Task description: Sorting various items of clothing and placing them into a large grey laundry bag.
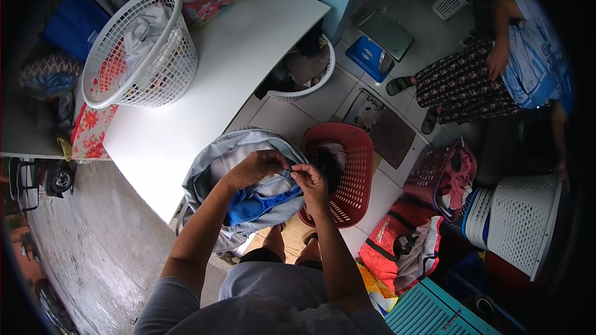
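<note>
Before me is a grey fabric laundry bag (198, 174), its mouth wide and clothes inside. A bright blue garment (247, 209) lies in it beside a pale textured cloth (223, 163). Over the bag's mouth, my left hand (258, 167) and my right hand (313, 186) meet fingertip to fingertip. Both pinch a small, thin piece that looks like a strap of the blue clothing; its exact form is too small to tell. A red plastic basket (351, 186) stands right of the bag, with dark and pale clothes (335, 153) at its bottom.
A white laundry basket (184, 67) with clothes stands on the white table (242, 32). Another white basket (330, 63) is beneath it. A scale (386, 35) and a person (503, 60) are at upper right. A red bag (382, 242) and stacked baskets (521, 223) line the right.
</note>
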